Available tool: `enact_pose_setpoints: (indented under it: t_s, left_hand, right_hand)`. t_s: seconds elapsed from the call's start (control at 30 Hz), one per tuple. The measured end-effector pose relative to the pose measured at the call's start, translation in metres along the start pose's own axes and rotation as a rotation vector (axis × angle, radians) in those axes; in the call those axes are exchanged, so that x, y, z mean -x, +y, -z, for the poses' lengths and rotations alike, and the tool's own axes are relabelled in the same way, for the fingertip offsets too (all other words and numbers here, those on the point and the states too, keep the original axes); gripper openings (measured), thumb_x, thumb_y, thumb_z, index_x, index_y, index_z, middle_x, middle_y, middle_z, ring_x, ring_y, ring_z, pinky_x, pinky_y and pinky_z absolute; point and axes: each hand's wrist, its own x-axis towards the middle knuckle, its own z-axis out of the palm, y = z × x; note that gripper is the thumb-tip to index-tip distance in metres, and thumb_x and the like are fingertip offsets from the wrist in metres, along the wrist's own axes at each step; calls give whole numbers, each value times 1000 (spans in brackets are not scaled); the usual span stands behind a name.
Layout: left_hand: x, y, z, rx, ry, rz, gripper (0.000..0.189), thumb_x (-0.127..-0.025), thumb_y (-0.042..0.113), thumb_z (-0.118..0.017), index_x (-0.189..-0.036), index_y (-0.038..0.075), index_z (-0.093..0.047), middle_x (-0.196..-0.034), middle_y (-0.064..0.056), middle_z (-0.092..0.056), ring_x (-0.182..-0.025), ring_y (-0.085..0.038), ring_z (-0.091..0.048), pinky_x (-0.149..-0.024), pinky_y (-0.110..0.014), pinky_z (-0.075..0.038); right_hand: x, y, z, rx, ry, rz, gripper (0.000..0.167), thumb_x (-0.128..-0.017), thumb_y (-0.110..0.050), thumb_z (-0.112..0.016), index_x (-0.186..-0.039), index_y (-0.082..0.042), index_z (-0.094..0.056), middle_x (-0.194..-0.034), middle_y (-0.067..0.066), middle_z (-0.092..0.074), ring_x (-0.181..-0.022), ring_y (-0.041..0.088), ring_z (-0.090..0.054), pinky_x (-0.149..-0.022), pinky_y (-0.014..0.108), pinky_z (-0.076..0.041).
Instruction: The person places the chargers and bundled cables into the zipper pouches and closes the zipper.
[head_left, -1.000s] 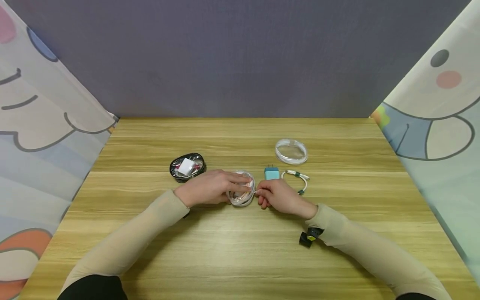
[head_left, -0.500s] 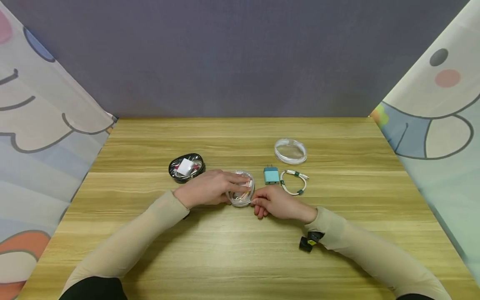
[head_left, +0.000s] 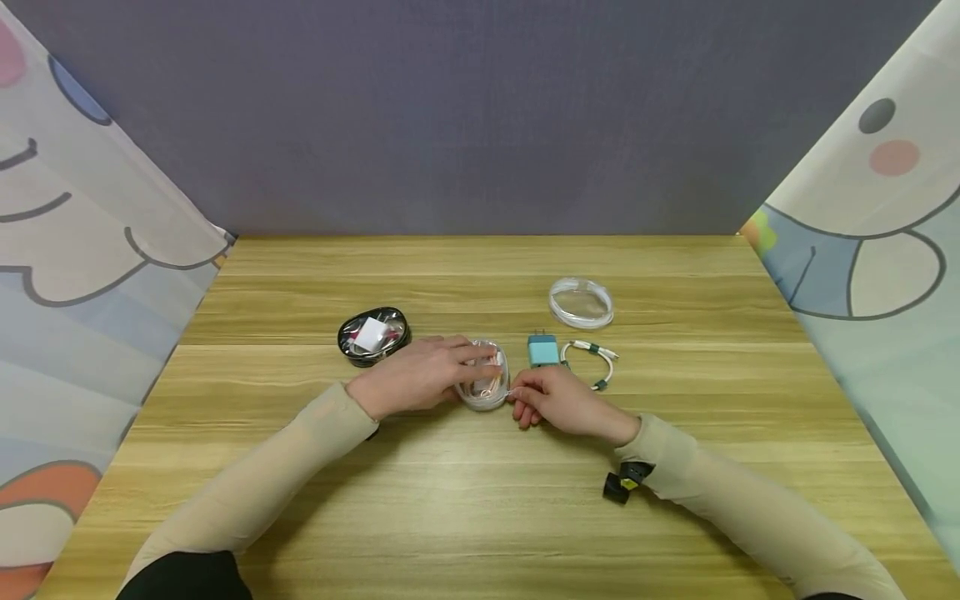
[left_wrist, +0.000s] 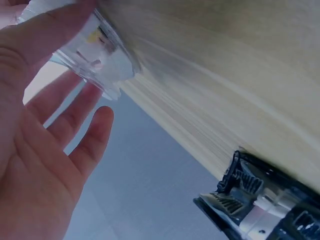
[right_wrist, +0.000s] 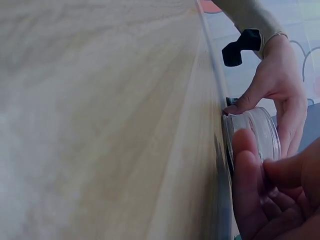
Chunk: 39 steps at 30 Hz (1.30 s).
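Observation:
A clear oval zip case (head_left: 483, 398) with small items inside, some of them white and orange, lies on the table in the head view. My left hand (head_left: 420, 375) holds it, fingers over its top and thumb against its side, as the right wrist view shows. At the case's right edge my right hand (head_left: 562, 402) pinches the small zipper pull (head_left: 509, 394) between thumb and forefinger. In the left wrist view the case (left_wrist: 107, 60) shows between the thumb and the other fingers. The right fingertips mostly hide the pull.
Left of the hands stands a black-edged clear case (head_left: 373, 335) with a white block showing in it. Just beyond my right hand are a blue charger plug (head_left: 543, 350) and a looped white cable (head_left: 590, 345) with green ties. Another clear case (head_left: 582, 303) lies farther back.
My right hand slid toward me along the case's edge, then came partly back to the right with the zipper pull. The left hand stays on the case, its fingers shifted slightly.

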Motion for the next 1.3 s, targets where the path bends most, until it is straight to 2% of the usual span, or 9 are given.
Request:
enact_pose_setpoints:
  t_s: [0.1, 0.27, 0.33, 0.47, 0.6, 0.8, 0.97, 1.3]
  left_hand:
    - [0, -1, 0, -44, 9, 1, 72, -83, 9, -82, -147, 27, -53, -146, -4, -51, -129, -27, -52, -100, -43, -49]
    - [1, -2, -1, -87, 54, -18, 65, -86, -6, -70, -143, 24, -58, -135, -4, -54, -122, -24, -53, -91, -39, -53]
    - [2, -2, -2, -100, 69, -32, 61, -87, -7, -68, -140, 22, -60, -134, -4, -54, -121, -23, -53, -90, -38, -53]
    - [1, -3, -3, -118, 82, -60, 52, -90, -3, -69, -136, 19, -62, -135, -2, -55, -124, -21, -51, -96, -38, -50]
    - [0, -3, -3, -118, 89, -92, 52, -89, -1, -73, -135, 20, -63, -140, -1, -54, -128, -19, -50, -102, -40, -47]
    - [0, -3, -1, -103, 78, -125, 60, -85, 3, -77, -139, 26, -63, -148, 2, -52, -133, -18, -50, -102, -38, -47]
    - [0, -4, -1, -79, 82, -125, 53, -84, 6, -79, -133, 23, -68, -146, 3, -54, -131, -18, -52, -102, -34, -48]
    - [-2, -6, 0, 6, 65, -72, 50, -82, 8, -82, -127, 24, -72, -143, 6, -56, -127, -16, -54, -94, -32, -52]
  right_hand:
    - [-1, 1, 1, -16, 46, -14, 22, -105, -8, -52, -92, -1, -69, -77, 1, -70, -67, 15, -69, -61, 29, -58]
    - [-4, 1, 1, -10, 123, -33, 22, -105, -7, -52, -91, -1, -68, -77, 2, -69, -66, 14, -68, -61, 28, -57]
    - [-6, 0, 1, 0, 147, -35, 22, -104, -6, -51, -90, -1, -68, -76, 3, -68, -66, 14, -68, -60, 27, -57]
    - [-9, -1, 2, 3, 177, -41, 22, -104, -3, -51, -90, 1, -67, -76, 4, -68, -65, 15, -68, -59, 28, -57]
    - [-12, -1, 2, -5, 189, -59, 22, -104, -2, -50, -91, 1, -66, -77, 5, -68, -66, 16, -69, -60, 28, -58]
    - [-13, -1, 4, 20, 192, -66, 22, -104, -4, -51, -90, -1, -66, -76, 3, -68, -65, 14, -68, -60, 27, -57]
    - [-12, 0, 8, 49, 163, -71, 21, -104, -6, -53, -89, -3, -68, -76, 2, -67, -65, 13, -68, -60, 27, -57]
    - [-4, 0, 12, 83, 101, -47, 21, -103, -3, -53, -92, -1, -71, -73, 0, -68, -64, 13, -67, -60, 27, -57]
